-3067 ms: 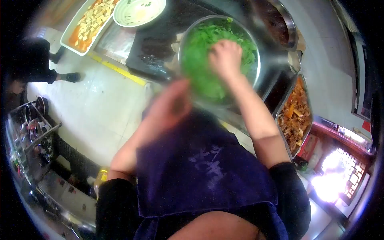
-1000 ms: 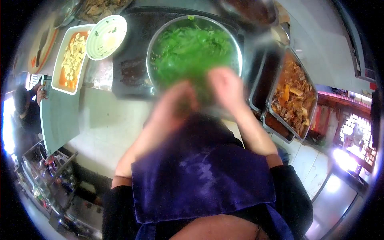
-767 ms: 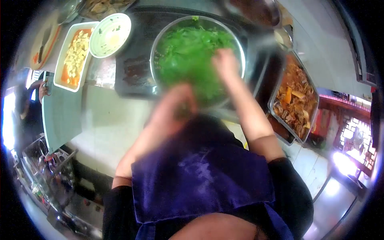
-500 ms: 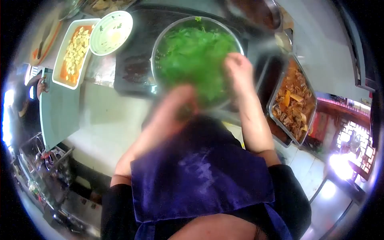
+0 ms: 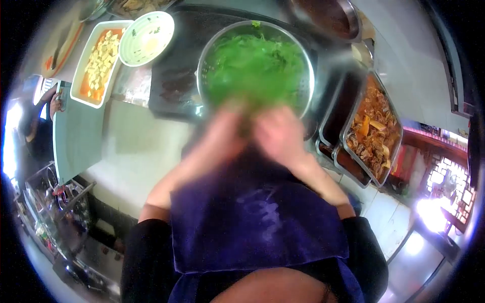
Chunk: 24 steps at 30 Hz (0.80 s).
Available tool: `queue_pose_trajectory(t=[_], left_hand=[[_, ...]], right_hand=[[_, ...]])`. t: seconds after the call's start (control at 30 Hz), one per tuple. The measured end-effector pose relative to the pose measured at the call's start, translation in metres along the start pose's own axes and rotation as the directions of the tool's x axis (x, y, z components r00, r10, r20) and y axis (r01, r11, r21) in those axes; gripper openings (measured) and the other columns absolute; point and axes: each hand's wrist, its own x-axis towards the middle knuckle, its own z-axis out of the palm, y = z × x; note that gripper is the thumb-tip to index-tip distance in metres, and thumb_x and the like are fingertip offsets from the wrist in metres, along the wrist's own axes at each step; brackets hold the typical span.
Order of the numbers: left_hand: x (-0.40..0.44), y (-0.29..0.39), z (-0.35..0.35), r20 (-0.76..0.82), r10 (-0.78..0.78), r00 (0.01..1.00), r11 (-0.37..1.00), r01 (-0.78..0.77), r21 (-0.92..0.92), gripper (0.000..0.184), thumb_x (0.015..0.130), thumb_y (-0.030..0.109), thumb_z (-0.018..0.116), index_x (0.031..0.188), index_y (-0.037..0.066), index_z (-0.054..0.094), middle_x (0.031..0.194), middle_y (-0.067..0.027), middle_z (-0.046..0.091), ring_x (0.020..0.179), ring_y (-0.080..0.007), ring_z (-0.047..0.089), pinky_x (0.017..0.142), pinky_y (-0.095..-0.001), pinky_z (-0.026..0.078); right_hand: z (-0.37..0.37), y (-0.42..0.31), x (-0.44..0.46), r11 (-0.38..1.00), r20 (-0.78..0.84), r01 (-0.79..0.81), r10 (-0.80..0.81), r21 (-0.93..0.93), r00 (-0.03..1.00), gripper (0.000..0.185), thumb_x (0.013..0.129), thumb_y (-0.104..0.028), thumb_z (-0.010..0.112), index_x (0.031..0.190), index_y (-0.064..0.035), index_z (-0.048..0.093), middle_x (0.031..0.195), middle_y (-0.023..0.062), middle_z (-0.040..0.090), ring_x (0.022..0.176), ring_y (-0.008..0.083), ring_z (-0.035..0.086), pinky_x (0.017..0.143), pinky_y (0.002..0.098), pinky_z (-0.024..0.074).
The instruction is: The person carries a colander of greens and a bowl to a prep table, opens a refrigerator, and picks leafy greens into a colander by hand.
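Observation:
A round metal colander (image 5: 200, 76) with holes in its wall holds a heap of leafy greens (image 5: 255, 65), partly smeared by motion. At its near edge, my left hand (image 5: 230, 121) and my right hand (image 5: 277, 129) are close together, side by side. Both are blurred, and their fingers run into the near side of the greens, so any leaves in them cannot be made out. A single green sprig (image 5: 256, 23) lies on the far rim.
To the left are a white tray of pale cubes in orange liquid (image 5: 99, 63) and a patterned bowl (image 5: 146, 39) overlapping its edge. On the right stands a metal tray of brown stewed food (image 5: 374, 129), with a dark pot (image 5: 328, 20) behind. Another person's hand (image 5: 55, 106) shows far left.
My right hand has moved from the colander's right side down and left to its near edge, beside my left hand. My left hand stays near the front rim, still blurred.

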Motion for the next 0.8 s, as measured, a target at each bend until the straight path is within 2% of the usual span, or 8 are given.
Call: queue_pose_trajectory(t=[0.2,0.27,0.33,0.37,0.47,0.53,0.6,0.8], left_hand=[[-0.015,0.014,0.024,0.040,0.005,0.999,0.995,-0.001,-0.099,0.041,0.089,0.030,0.057,0.125,0.013,0.051,0.118,-0.0090,0.058,0.104,-0.0218,0.058,0.084,-0.0363,0.051],[-0.015,0.014,0.025,0.081,0.016,0.997,0.994,-0.007,-0.110,0.036,0.089,0.027,0.057,0.121,0.013,0.053,0.111,-0.0068,0.061,0.101,-0.0219,0.059,0.083,-0.0365,0.052],[-0.012,0.012,0.019,0.133,0.013,0.991,0.995,0.000,-0.095,0.033,0.089,0.025,0.057,0.119,0.012,0.054,0.108,-0.0057,0.062,0.099,-0.0213,0.060,0.082,-0.0373,0.052],[-0.013,0.012,0.019,0.108,-0.017,0.994,0.997,0.026,-0.080,0.029,0.089,0.021,0.057,0.115,0.010,0.055,0.107,-0.0055,0.062,0.093,-0.0203,0.061,0.078,-0.0366,0.053],[-0.016,0.011,0.024,0.027,0.007,1.000,0.995,-0.004,-0.098,0.027,0.088,0.018,0.058,0.113,0.009,0.057,0.103,-0.0048,0.063,0.086,-0.0190,0.062,0.070,-0.0341,0.054],[-0.015,0.012,0.023,-0.034,0.011,0.999,0.998,-0.013,-0.054,0.027,0.087,0.012,0.057,0.113,0.007,0.056,0.098,-0.0070,0.063,0.077,-0.0186,0.062,0.062,-0.0317,0.054],[-0.016,0.011,0.018,-0.004,0.005,1.000,0.998,-0.006,-0.055,0.028,0.087,0.010,0.057,0.114,0.006,0.055,0.097,-0.0084,0.063,0.074,-0.0181,0.061,0.061,-0.0310,0.053],[-0.017,0.011,0.026,0.023,0.070,0.997,0.998,-0.070,0.007,0.031,0.087,0.010,0.056,0.118,0.007,0.053,0.101,-0.0104,0.063,0.077,-0.0171,0.060,0.065,-0.0310,0.053]], right_hand=[[-0.022,0.006,0.007,0.960,-0.247,-0.015,0.087,0.279,0.965,0.025,0.066,-0.011,0.073,0.090,-0.0091,0.066,0.094,0.0079,0.060,0.073,0.0262,0.058,0.065,0.0321,0.0499],[-0.032,-0.006,0.018,0.924,-0.102,-0.162,0.209,0.347,0.973,0.023,0.068,-0.009,0.072,0.090,-0.0087,0.066,0.109,0.0120,0.056,0.086,0.0298,0.058,0.078,0.0362,0.0485],[-0.036,-0.009,0.039,0.976,-0.007,-0.074,0.077,0.204,0.997,0.023,0.069,-0.007,0.070,0.091,-0.0092,0.065,0.116,0.0133,0.053,0.094,0.0316,0.056,0.085,0.0388,0.0461],[-0.036,-0.005,0.044,0.983,0.040,0.038,-0.046,0.180,0.998,0.023,0.070,-0.003,0.067,0.092,-0.0098,0.064,0.111,0.0128,0.056,0.103,0.0319,0.053,0.091,0.0410,0.0418],[-0.024,0.013,0.044,0.928,-0.037,-0.026,0.043,0.371,0.998,0.019,0.072,-0.002,0.064,0.090,-0.0087,0.063,0.105,0.0119,0.060,0.103,0.0291,0.055,0.091,0.0386,0.0430],[-0.022,0.016,0.046,0.576,-0.068,-0.155,0.347,0.802,0.935,0.008,0.085,-0.003,0.057,0.093,-0.0033,0.057,0.100,0.0097,0.062,0.098,0.0212,0.059,0.084,0.0339,0.0489],[-0.032,0.016,0.050,0.168,0.066,-0.207,0.601,0.964,0.797,0.009,0.091,-0.008,0.054,0.098,-0.0021,0.054,0.100,0.0101,0.063,0.094,0.0206,0.062,0.075,0.0318,0.0525],[-0.026,0.020,0.046,0.123,0.131,-0.258,0.616,0.958,0.777,0.017,0.092,-0.015,0.055,0.103,-0.0033,0.050,0.100,0.0155,0.064,0.095,0.0215,0.064,0.063,0.0283,0.0565]])
